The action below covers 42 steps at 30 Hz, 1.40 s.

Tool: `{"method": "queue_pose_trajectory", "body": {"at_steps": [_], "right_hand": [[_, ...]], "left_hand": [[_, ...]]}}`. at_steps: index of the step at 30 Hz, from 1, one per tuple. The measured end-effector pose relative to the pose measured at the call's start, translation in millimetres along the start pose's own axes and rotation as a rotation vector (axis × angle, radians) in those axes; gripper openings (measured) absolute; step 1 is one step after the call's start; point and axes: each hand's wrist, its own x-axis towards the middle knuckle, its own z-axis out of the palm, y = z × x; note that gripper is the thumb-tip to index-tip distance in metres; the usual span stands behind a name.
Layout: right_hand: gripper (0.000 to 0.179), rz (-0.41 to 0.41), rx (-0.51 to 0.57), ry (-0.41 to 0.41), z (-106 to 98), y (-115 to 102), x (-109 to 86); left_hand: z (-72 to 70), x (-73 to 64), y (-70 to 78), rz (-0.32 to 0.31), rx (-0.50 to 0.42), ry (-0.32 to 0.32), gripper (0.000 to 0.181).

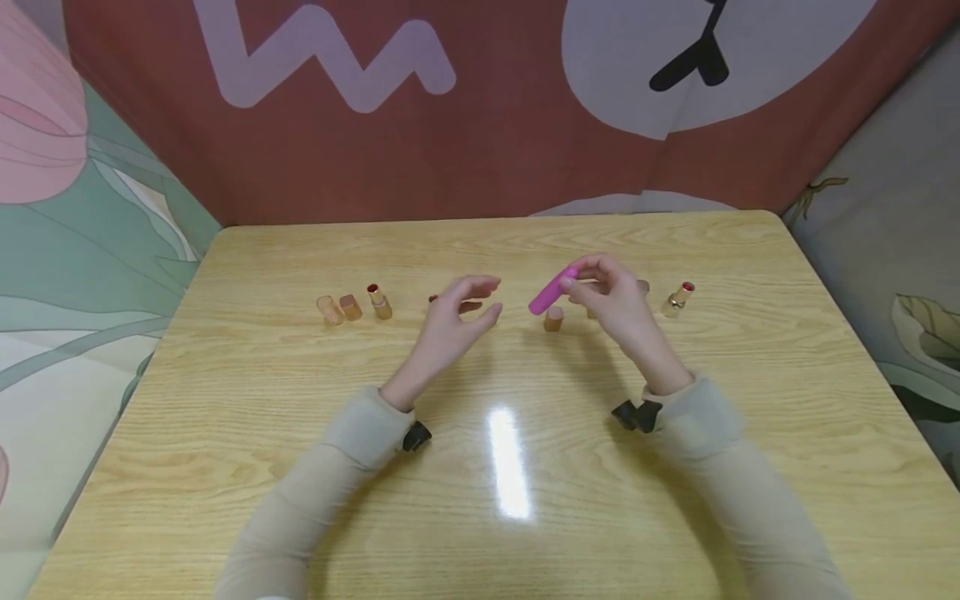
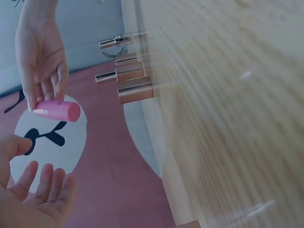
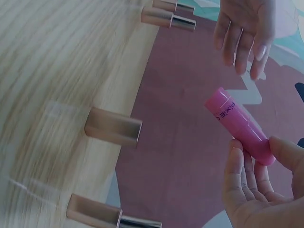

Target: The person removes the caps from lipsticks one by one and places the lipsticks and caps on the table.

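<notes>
My right hand pinches a pink lipstick tube by one end between thumb and fingertips, raised above the table. Dark lettering shows on the tube's side in the right wrist view. Facing it from the left is my left hand, fingers spread and relaxed, with nothing in it and a gap to the tube. Just below the tube in the head view stands a rose-gold cap. A red-tipped lipstick is mostly hidden behind the left hand. Other pieces are partly covered by the right hand.
On the left of the wooden table stand an uncapped red lipstick, a rose-gold cap and a clear-looking piece. Another uncapped red lipstick stands at the right. A printed cloth hangs behind the far edge.
</notes>
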Motion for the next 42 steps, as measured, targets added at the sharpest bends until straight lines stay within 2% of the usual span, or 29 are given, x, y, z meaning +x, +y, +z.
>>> {"method": "queue_pose_trajectory", "body": {"at_steps": [5,13,19,24,35,42], "right_hand": [[0.032,-0.026,0.011,-0.027,7.3,0.8,-0.4],[0.034,-0.035,0.033,-0.074,15.9,0.5,-3.0],[0.034,-0.048,-0.006,-0.091,21.1,0.2,-3.3],[0.036,-0.044,-0.022,-0.106,23.2,-0.8,-3.5],[0.037,-0.075,0.024,-0.136,28.3,-3.5,-4.7],[0.039,-0.082,0.034,-0.147,30.5,-3.1,-3.5]], "left_hand": [[4.8,0.0,-1.4,-0.045,0.017,-0.067,0.038],[9.1,1.2,-2.7,-0.151,0.031,-0.179,0.043],[11.0,0.9,-4.6,-0.178,0.051,-0.223,0.044],[11.8,1.0,-5.2,-0.174,0.049,-0.235,0.044],[14.0,2.0,-3.5,-0.198,0.002,-0.239,0.035],[15.0,3.4,-2.1,-0.213,0.006,-0.23,0.032]]}}
